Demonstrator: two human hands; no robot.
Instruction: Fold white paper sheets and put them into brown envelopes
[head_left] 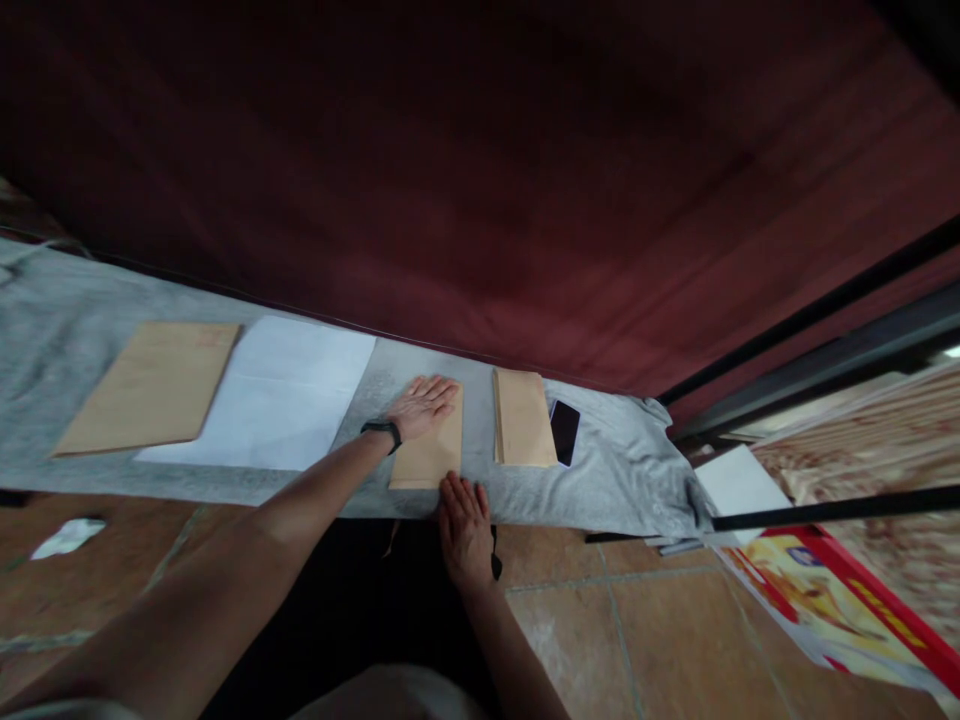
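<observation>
A small brown paper envelope (435, 458) lies on the grey cloth (480, 380) in front of me. My left hand (424, 405), with a black band at the wrist, rests flat on its upper part, fingers stretched out. At the envelope's lower right corner is my right hand (465, 525), its fingers extended and their tips touching or just beside the paper. To the right lies a stack of similar brown envelopes (523, 420), overlapping the edge of a dark-screened phone (565, 434). On the left, a large brown envelope (154, 390) partly covers white paper sheets (292, 390).
A dark red fabric-like surface (450, 200) rises behind the cloth-covered strip. Dark bars (825, 300) run along the right side. A printed red and yellow box (847, 600) and a white sheet (742, 480) are at the lower right. White scrap (69, 537) lies on the tiled floor.
</observation>
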